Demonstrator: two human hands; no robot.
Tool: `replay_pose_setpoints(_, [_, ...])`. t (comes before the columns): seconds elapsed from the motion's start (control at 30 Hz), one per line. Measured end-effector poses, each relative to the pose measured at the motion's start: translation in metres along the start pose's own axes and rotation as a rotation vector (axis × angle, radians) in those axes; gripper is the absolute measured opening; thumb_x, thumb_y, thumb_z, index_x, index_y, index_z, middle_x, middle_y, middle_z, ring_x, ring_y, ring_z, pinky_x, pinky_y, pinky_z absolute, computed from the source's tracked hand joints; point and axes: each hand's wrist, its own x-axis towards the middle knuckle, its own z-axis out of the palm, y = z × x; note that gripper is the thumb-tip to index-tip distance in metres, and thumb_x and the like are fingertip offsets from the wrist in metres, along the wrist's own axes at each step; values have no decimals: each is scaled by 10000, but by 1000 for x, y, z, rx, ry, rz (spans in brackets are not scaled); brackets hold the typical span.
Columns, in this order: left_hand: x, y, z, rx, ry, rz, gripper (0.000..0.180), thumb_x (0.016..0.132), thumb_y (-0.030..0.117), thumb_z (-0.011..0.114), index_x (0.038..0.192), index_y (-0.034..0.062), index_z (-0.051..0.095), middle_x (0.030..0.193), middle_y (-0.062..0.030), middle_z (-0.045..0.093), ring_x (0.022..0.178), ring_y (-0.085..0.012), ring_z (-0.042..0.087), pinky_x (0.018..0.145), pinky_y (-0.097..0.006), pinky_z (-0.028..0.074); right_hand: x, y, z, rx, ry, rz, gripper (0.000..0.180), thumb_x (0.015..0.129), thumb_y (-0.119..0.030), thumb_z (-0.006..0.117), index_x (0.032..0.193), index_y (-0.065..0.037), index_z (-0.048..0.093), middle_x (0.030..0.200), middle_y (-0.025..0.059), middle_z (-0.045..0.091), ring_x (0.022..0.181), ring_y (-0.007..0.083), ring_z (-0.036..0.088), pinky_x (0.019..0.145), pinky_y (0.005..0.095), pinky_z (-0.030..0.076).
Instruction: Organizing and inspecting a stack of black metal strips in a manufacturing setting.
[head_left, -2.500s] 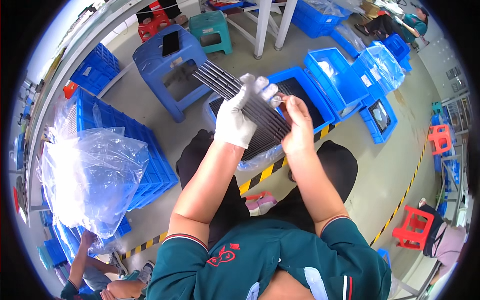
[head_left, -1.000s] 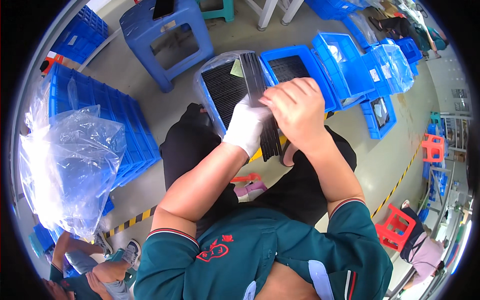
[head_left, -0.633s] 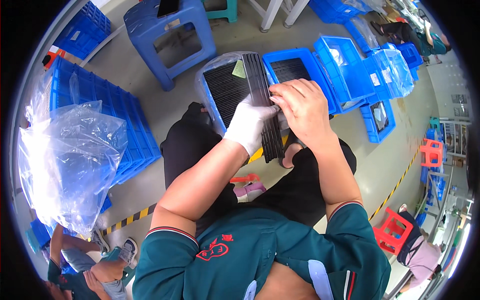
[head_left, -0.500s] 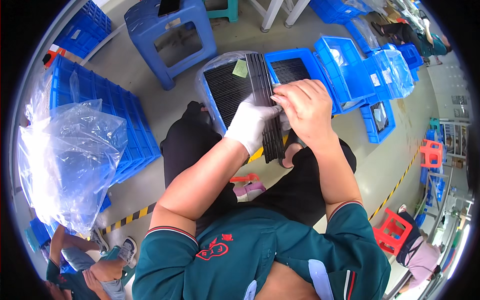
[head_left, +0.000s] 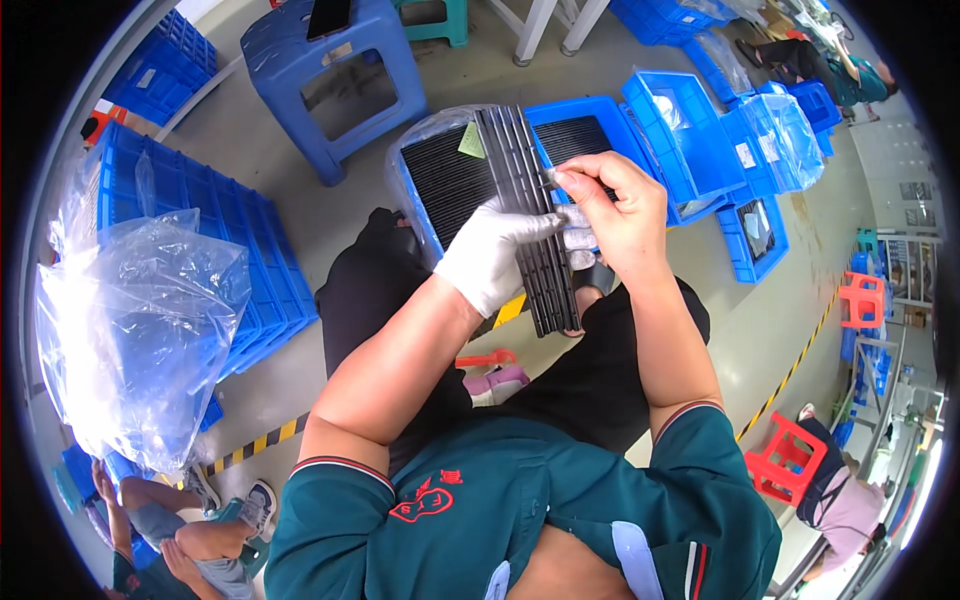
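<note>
I have my gloved left hand clamped round a stack of dark ribbed strips above my lap. My bare right hand pinches its far right edge. Next, I judge, comes peeling one strip free.

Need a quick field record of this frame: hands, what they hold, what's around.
left hand: white-gloved left hand gripping a stack of long dark ribbed strips at mid-length
right hand: bare right hand, fingertips pinching at the right edge of the strips
strips pose: held above the lap, long axis pointing away from the person
beyond the hands: blue bin filled with dark ribbed parts, lined with clear plastic
farther off: blue plastic stool
person's left: clear plastic bag over stacked blue crates
</note>
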Motion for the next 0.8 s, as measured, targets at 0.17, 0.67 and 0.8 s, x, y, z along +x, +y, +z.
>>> replay_pose_setpoints(0.17, [-1,1,-1,22,28,-4,266,887,-33,576,1149,-2,609,1017,-134,677,895,-257,696,775,-417,599,0,1,0,4,-4,-1,87,795,-56,747,866,-28,705,767,78,669,700,181,641,633,275,494])
replay_pose_setpoints(0.67, [2,-5,-7,132,39,42,253,839,2,626,1088,47,613,1002,-35,644,927,-149,632,834,-300,509,1,-11,-1,-490,-22,-457,114,702,-165,751,762,-117,667,750,0,591,713,223,572,637,361,442])
replay_pose_setpoints(0.8, [3,-6,-10,141,39,32,255,844,-9,618,1093,48,616,1000,-37,649,914,-149,637,817,-298,515,1,-7,-1,-484,-70,-485,111,718,-169,753,760,-115,666,745,4,593,706,227,571,639,357,440])
